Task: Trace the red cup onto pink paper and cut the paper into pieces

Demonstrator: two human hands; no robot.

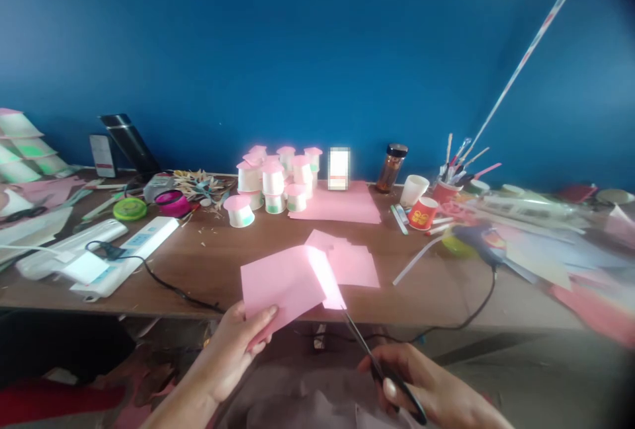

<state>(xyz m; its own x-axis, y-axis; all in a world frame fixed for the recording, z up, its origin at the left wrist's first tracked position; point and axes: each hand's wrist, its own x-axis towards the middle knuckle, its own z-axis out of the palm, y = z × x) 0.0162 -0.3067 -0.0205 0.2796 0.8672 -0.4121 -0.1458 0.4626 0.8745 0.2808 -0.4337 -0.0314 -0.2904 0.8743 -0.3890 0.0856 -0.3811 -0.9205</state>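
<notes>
My left hand (238,346) pinches the lower corner of a pink paper sheet (280,283) and holds it up in front of the table edge. My right hand (421,386) grips a pair of black scissors (370,353), fingers wrapped round the handles. The blades reach up to the sheet's right side, where a narrow strip (330,280) is partly split from the rest. A small stack of pink paper squares (350,260) lies on the wooden table (208,264) just behind.
Several white cups with pink lids (272,184) stand at the back, beside a larger pink sheet (342,204). White devices with a black cable (119,257) lie left. Paper cups (421,211), a brown bottle (391,168), a pen holder (449,184) and a glue gun (476,240) crowd the right.
</notes>
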